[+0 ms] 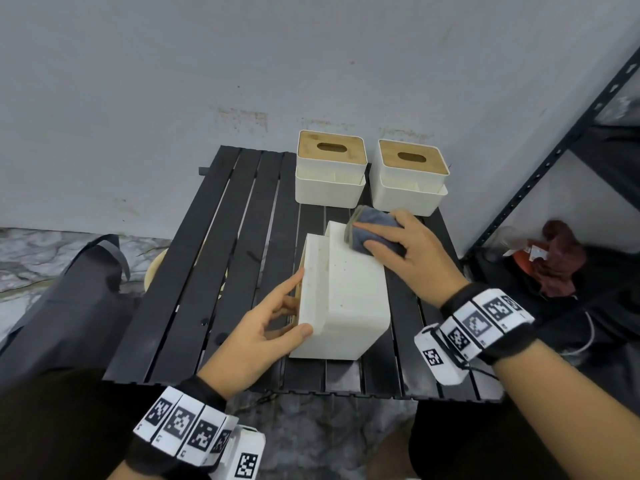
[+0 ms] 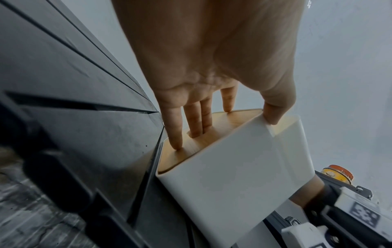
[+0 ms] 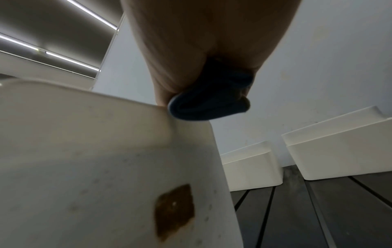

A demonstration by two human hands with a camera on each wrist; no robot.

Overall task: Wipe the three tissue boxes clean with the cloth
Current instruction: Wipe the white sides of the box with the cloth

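Observation:
A white tissue box [image 1: 346, 299] [image 2: 222, 176] lies tipped on its side on the black slatted table [image 1: 214, 271], with its wooden lid [image 2: 233, 122] facing left. My left hand [image 1: 298, 306] [image 2: 224, 127] holds it: the fingers are on the lid, two dip into the slot, and the thumb clamps the white side. My right hand [image 1: 398, 251] [image 3: 191, 58] grips a folded blue-grey cloth [image 1: 374, 230] [image 3: 207, 104] and presses it on the box's far upper edge. A brown stain [image 3: 174, 209] marks the box's right side [image 3: 84, 167]. Two more tissue boxes [image 1: 330, 168] [image 1: 408, 178] stand upright at the back.
A grey wall rises right behind the two back boxes [image 3: 252, 167] [image 3: 339, 151]. A black metal shelf [image 1: 554, 150] stands to the right, with a dark red bundle [image 1: 561, 261] on the floor by it. A dark bag [image 1: 69, 299] lies left of the table.

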